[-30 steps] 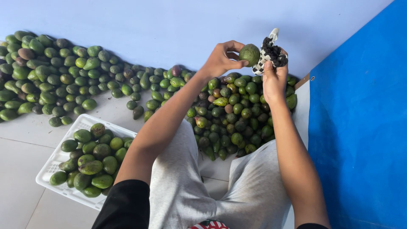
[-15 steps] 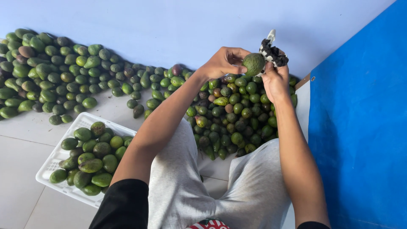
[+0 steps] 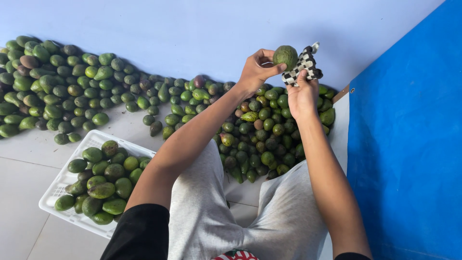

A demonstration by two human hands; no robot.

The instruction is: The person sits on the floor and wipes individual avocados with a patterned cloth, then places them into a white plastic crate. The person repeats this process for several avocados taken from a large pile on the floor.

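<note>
Wall point(image 3: 192, 29) in pale blue fills the top of my view, with a blue tarp point(image 3: 409, 144) down the right side. Avocados point(image 3: 62, 82) lie heaped across the upper left, and a second pile point(image 3: 260, 139) sits at centre. A white crate point(image 3: 57, 188) at lower left holds more. My left hand point(image 3: 255, 72) grips one green avocado point(image 3: 285, 56) near top centre, fingers curled around it. My right hand point(image 3: 302, 94) clenches a black-and-white checked cloth point(image 3: 303, 65) just beside the fruit.
</note>
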